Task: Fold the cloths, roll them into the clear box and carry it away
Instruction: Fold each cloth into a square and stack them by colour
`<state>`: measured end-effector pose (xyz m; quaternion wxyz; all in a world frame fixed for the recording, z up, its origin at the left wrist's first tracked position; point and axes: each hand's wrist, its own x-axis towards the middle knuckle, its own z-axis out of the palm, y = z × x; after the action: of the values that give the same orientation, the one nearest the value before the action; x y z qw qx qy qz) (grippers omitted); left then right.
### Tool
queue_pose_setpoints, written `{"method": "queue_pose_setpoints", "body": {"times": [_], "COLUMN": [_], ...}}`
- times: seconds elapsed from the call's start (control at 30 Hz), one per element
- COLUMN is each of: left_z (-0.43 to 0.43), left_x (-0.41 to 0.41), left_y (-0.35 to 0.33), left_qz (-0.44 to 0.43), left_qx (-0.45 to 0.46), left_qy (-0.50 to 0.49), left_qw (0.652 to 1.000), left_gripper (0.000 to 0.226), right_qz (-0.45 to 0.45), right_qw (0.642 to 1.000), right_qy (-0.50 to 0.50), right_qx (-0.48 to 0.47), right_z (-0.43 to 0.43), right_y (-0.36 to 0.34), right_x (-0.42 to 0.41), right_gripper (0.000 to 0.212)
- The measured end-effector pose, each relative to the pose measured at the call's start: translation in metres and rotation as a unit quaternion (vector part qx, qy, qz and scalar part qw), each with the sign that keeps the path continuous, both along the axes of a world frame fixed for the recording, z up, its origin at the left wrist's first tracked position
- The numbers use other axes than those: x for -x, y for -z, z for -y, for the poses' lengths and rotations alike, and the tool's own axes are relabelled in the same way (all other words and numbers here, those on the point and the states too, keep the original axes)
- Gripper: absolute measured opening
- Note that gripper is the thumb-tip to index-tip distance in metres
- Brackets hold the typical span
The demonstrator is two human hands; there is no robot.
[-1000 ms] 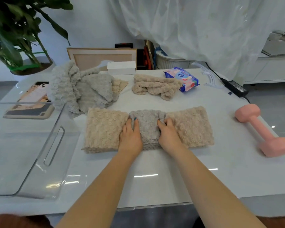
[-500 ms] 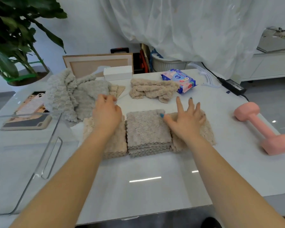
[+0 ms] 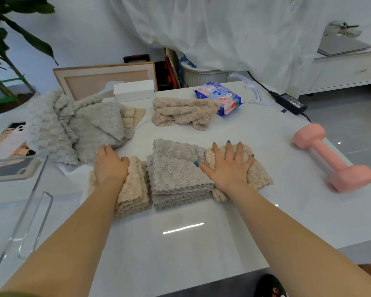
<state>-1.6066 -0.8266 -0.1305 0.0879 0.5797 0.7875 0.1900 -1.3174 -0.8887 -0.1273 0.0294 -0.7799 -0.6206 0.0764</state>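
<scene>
**Now three folded piles in a row, a hand on each outer one**

In the head view, the white table [image 3: 180, 243] carries three folded piles of cloth, side by side and touching. The grey pile [image 3: 176, 174] is in the middle, the left beige pile [image 3: 133, 194] and the right beige pile [image 3: 259, 176] are beside it.

The left hand [image 3: 110, 166] lies on the left beige pile. Its fingers bend down over the far edge and the thumb lies on top, so it seems to hold this pile. The right hand [image 3: 227, 168] presses flat on the right beige pile. Its fingers are straight and spread apart, and the thumb tip touches the grey pile.

The clear box [image 3: 13, 211] stands at the left edge of the table, near the left forearm. I cannot see any cloth in it. Farther back lie a loose grey heap [image 3: 73, 125] and a loose beige cloth [image 3: 180, 112], both not folded. A pink dumbbell [image 3: 330, 159] lies well apart on the right, and a packet of wipes [image 3: 219, 97] is behind the loose beige cloth.

In my judgement the folding step is in hand and the task is not far along. Next, I think the piles must be squared and pushed together, or rolled and moved left into the box. This calls for a firm hold from both sides, because the fluffy layers can slide and open.
</scene>
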Motion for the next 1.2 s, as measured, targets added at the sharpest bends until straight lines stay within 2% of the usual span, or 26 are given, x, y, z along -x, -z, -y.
{"method": "queue_pose_setpoints", "body": {"times": [0.07,0.13,0.33,0.4,0.5,0.6,0.67,0.77,0.83,0.87,0.9,0.97,1.0,1.03,1.1,1.17,1.2], "left_z": [0.007,0.014,-0.003,-0.006,0.006,0.022,0.034,0.056,0.069,0.076,0.083,0.096,0.100,0.104,0.107,0.111,0.112], "left_x": [0.000,0.004,0.009,0.009,0.002,-0.011,-0.020,-0.036,-0.043,-0.042,-0.041,-0.035,-0.030,-0.024,-0.013,-0.009,-0.009], "left_y": [-0.003,-0.009,-0.087,-0.116,-0.141,-0.159,-0.179,-0.209,-0.223,-0.229,-0.234,-0.240,-0.242,-0.241,-0.231,-0.219,-0.214], "left_qz": [0.049,0.091,0.060,0.040,0.027,0.081,0.135,0.251,0.322,0.352,0.368,0.326,0.282,0.243,0.214,0.215,0.176], "left_qx": [-0.093,-0.147,-0.212,-0.235,-0.260,-0.300,-0.309,-0.251,-0.206,-0.184,-0.167,-0.165,-0.170,-0.174,-0.153,-0.099,-0.066], "left_qy": [-0.007,-0.009,0.042,0.057,0.088,0.145,0.157,0.187,0.223,0.235,0.244,0.262,0.264,0.263,0.276,0.312,0.328], "left_qw": [0.994,0.985,0.975,0.970,0.961,0.939,0.928,0.916,0.897,0.887,0.881,0.893,0.907,0.918,0.925,0.920,0.926], "left_gripper": [0.047,0.038,0.029,0.030,0.032,0.028,0.027,0.027,0.027,0.029,0.031,0.036,0.039,0.040,0.035,0.029,0.043], "right_qz": [0.002,0.002,-0.057,-0.074,-0.117,-0.181,-0.268,-0.381,-0.450,-0.480,-0.507,-0.534,-0.550,-0.576,-0.663,-0.725,-0.734], "right_qw": [1.000,1.000,0.994,0.995,0.993,0.978,0.952,0.905,0.876,0.863,0.851,0.840,0.832,0.816,0.744,0.682,0.670], "right_qy": [-0.002,-0.008,-0.005,0.014,-0.001,-0.072,-0.118,-0.164,-0.162,-0.149,-0.134,-0.091,-0.051,-0.005,0.055,0.047,0.032], "right_qx": [0.003,0.014,0.097,0.065,-0.017,-0.073,-0.093,-0.090,-0.064,-0.054,-0.042,-0.029,-0.039,-0.054,-0.071,-0.090,-0.103], "right_z": [0.001,0.002,0.002,0.003,0.009,0.015,0.018,0.025,0.029,0.032,0.034,0.037,0.038,0.040,0.047,0.055,0.058], "right_y": [-0.001,-0.003,-0.035,-0.049,-0.074,-0.098,-0.112,-0.130,-0.136,-0.138,-0.140,-0.140,-0.139,-0.139,-0.142,-0.149,-0.154], "right_x": [0.000,0.000,0.000,0.004,0.022,0.045,0.060,0.081,0.095,0.102,0.109,0.117,0.117,0.115,0.105,0.093,0.087], "right_gripper": [0.089,0.090,0.091,0.087,0.069,0.058,0.053,0.058,0.073,0.075,0.067,0.028,0.017,0.021,0.029,0.034,0.034]}}
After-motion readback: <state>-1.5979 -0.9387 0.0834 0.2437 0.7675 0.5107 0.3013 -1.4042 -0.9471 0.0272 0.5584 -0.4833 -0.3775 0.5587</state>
